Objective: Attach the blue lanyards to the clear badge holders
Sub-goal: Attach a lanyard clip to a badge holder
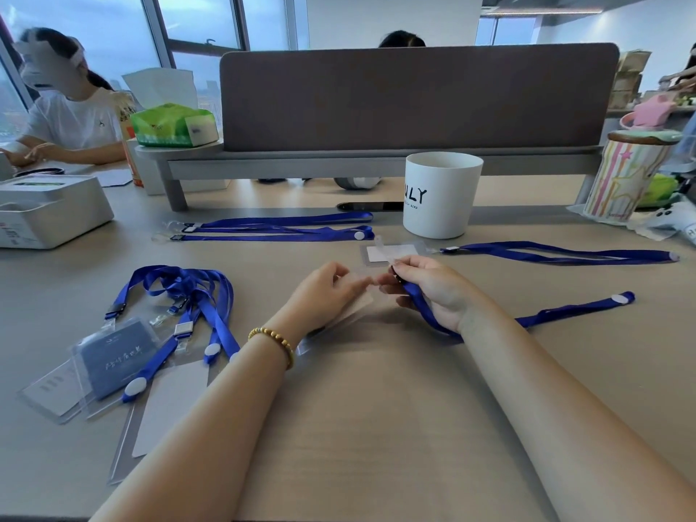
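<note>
At the middle of the table my left hand (325,295) grips a clear badge holder (354,308) by its top edge. My right hand (429,290) pinches the clip end of a blue lanyard (565,312) against that edge; its strap trails right across the table. Another clear badge holder (388,253) lies just behind my hands. A pile of blue lanyards with badge holders (124,352) lies at the left. Two more lanyards (271,227) lie stretched out at the back, and one (557,252) at the right.
A white cup (440,194) stands behind my hands. A grey desk shelf with a divider panel (414,99) spans the back, a tissue pack (173,124) on its left end. A white box (49,209) sits far left, a striped jar (629,175) far right. A person sits at the left.
</note>
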Demonstrator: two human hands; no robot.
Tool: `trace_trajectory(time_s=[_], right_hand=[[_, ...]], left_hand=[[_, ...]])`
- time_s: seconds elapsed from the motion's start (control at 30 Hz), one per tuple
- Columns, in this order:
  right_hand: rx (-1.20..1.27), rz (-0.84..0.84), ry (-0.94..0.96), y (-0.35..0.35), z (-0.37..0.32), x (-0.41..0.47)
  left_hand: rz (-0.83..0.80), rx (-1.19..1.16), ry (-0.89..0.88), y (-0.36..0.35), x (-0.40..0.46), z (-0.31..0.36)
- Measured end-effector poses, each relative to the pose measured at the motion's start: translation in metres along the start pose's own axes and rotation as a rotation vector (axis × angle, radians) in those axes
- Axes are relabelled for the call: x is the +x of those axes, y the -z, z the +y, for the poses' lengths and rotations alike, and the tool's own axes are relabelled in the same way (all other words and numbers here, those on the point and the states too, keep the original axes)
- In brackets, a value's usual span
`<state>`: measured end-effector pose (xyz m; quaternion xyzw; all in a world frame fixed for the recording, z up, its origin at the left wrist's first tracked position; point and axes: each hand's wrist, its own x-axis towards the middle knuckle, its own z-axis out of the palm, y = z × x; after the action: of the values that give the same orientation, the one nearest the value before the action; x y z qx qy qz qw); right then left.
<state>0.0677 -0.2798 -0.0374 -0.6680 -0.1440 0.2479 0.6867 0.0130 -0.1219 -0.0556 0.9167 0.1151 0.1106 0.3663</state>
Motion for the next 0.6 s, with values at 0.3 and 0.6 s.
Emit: trace_trajectory(time_s=[0.3, 0.6], right_hand=[[-0.436, 0.034, 0.033, 0.013, -0.003, -0.004], [-0.424, -0.021, 0.042, 0.011, 0.002, -0.002]], left_hand=[[0.21, 0.075, -0.182, 0.018, -0.002, 0.001], [0.119, 0.106, -0.271, 0.013, -0.009, 0.009]])
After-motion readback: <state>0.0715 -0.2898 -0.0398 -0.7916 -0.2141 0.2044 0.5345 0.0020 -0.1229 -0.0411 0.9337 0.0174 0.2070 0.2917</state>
